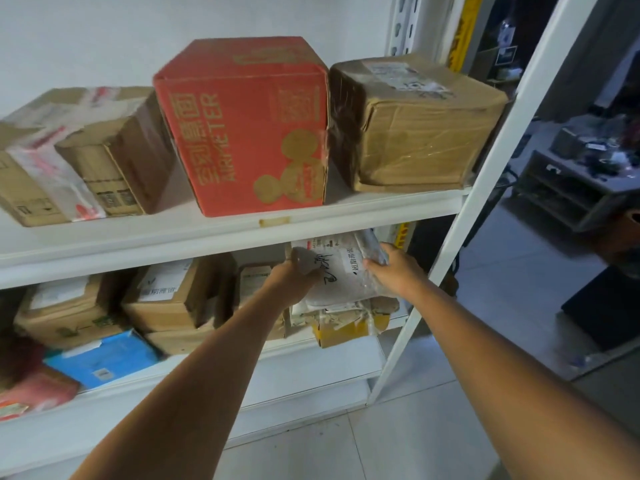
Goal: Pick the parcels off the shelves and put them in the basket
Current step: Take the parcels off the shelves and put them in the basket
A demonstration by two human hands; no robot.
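A grey soft-wrapped parcel (pixel 341 271) with white labels and black handwriting lies on top of a stack at the right end of the lower shelf. My left hand (pixel 294 277) grips its left edge, and my right hand (pixel 393 268) grips its right edge. Under it sit a torn brown parcel (pixel 346 315) and a yellow box (pixel 349 330). The upper shelf carries a red box (pixel 249 126), a taped brown box (pixel 412 129) to its right and a brown box with red-white tape (pixel 79 150) to its left. No basket is in view.
More brown boxes (pixel 166 299), a blue box (pixel 104 358) and a red packet (pixel 34 389) fill the left of the lower shelf. The white shelf post (pixel 460 216) stands at the right. Beyond it are a grey rack (pixel 568 188), a dark box (pixel 606 306) and tiled floor (pixel 398 438).
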